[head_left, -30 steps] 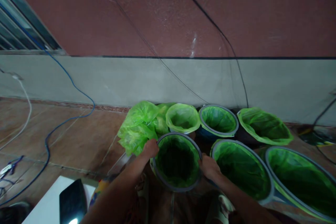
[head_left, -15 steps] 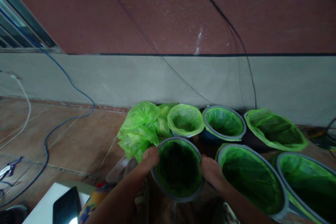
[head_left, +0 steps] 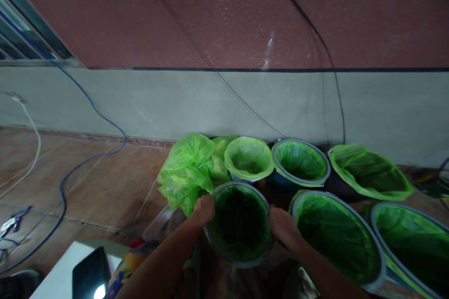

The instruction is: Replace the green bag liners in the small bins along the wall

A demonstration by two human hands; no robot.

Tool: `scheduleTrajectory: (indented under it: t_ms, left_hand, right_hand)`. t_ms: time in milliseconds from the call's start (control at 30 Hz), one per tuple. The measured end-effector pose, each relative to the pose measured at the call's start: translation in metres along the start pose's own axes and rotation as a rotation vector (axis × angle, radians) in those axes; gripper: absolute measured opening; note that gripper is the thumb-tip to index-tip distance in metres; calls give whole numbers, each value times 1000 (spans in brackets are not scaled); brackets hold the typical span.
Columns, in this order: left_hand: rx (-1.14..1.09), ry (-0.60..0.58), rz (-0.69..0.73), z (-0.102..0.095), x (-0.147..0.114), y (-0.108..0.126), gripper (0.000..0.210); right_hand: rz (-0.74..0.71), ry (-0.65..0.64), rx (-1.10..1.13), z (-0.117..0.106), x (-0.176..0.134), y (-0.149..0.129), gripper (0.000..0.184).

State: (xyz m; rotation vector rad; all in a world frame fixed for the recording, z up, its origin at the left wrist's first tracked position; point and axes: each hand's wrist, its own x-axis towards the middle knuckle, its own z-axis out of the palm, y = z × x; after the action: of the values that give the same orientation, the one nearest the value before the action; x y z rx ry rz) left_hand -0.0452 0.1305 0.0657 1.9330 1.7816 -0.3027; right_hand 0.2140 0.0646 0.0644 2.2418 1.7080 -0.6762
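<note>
In front of me is a round trash bin [head_left: 242, 261] with a grey rim and a green bag lining its dark inside. My left hand [head_left: 204, 210] is closed on the left side of that rim. On the opposite side my right hand [head_left: 281, 225] grips the rim too, its fingers partly hidden. A crumpled heap of light green plastic bags [head_left: 191, 163] lies just beyond my left hand. Close to my right hand stands another lined bin with a grey rim [head_left: 377, 247].
Behind stand a small lined bin [head_left: 249, 159], a grey-rimmed bin [head_left: 301, 161] and a wider lined bin [head_left: 372, 173] along the wall. Another bin [head_left: 414, 238] is at far right. A blue cable [head_left: 61, 191] crosses the tiled floor; a phone [head_left: 90, 273] lies on a white surface.
The view has shifted very slightly. Both hands stay on the bin's rim, and the bin has moved barely, a little to the right in the picture.
</note>
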Motion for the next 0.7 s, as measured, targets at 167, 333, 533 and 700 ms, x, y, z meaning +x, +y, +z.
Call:
scheduleTrajectory:
  t_ms: [167, 333, 533, 700]
  left_hand:
    - [77, -31, 15, -3, -2, 7, 21]
    - [119, -62, -40, -7, -7, 13, 33]
    - [103, -62, -81, -5, -5, 20, 41]
    - [92, -50, -74, -2, -3, 20, 36]
  right_hand:
    - [-12, -22, 7, 1, 2, 0, 35]
    - [9, -49, 24, 4, 7, -1, 39]
    - [24, -65, 66, 9, 12, -1, 41]
    - [12, -72, 73, 9, 11, -4, 39]
